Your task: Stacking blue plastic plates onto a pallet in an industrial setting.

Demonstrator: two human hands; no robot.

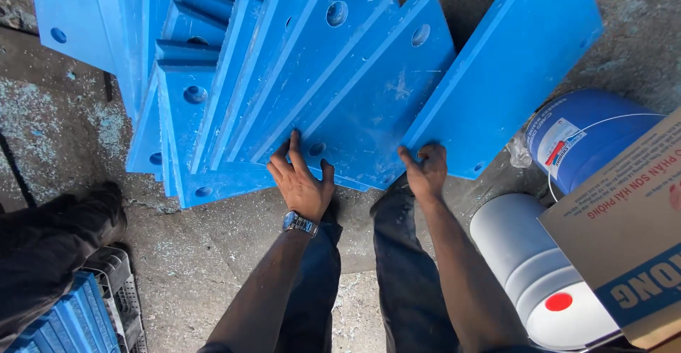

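Left hand (301,179) lies flat, fingers spread, on the front blue plastic plate (369,112); right hand (425,172) grips its lower edge; lift evenly.

Lower edges of the fanned blue panels (369,90) behind both hands, cardboard box (631,232) cut off at right.

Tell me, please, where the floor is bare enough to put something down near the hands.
Bare concrete floor lies between the left hand, the blue plates and the black crate. Right of the right hand, paint cans and cardboard box crowd it.
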